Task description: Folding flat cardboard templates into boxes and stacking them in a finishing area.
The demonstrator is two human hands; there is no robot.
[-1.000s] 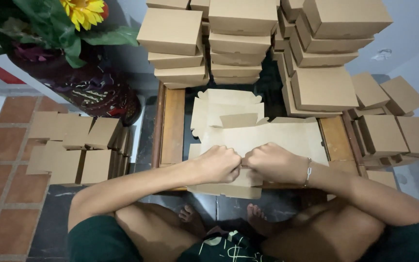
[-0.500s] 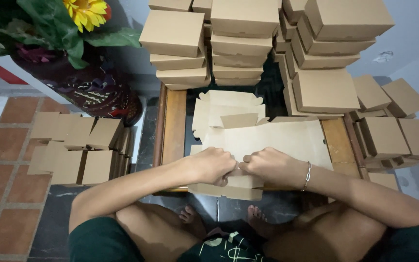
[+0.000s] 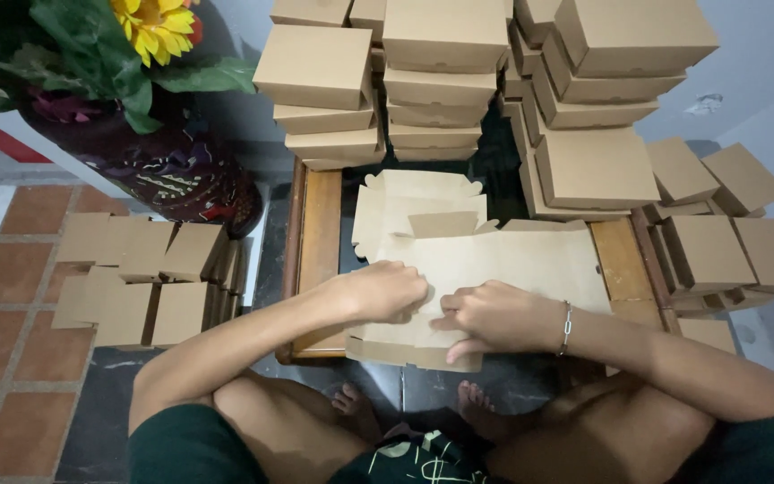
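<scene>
1. Head view: the flat cardboard sheet (image 3: pixel 494 269) lies on a low wooden table (image 3: pixel 320 242), in front of stacked folded boxes (image 3: pixel 445 63).
2. The left hand (image 3: pixel 382 291), fingers curled, presses the sheet's near part.
3. The right hand (image 3: pixel 494 318), fingers partly bent, pinches its near flap, close beside the left.

My arms and feet are bare; I wear dark green shorts (image 3: pixel 190 448) and a thin silver bracelet (image 3: pixel 567 327) on my right wrist.
</scene>
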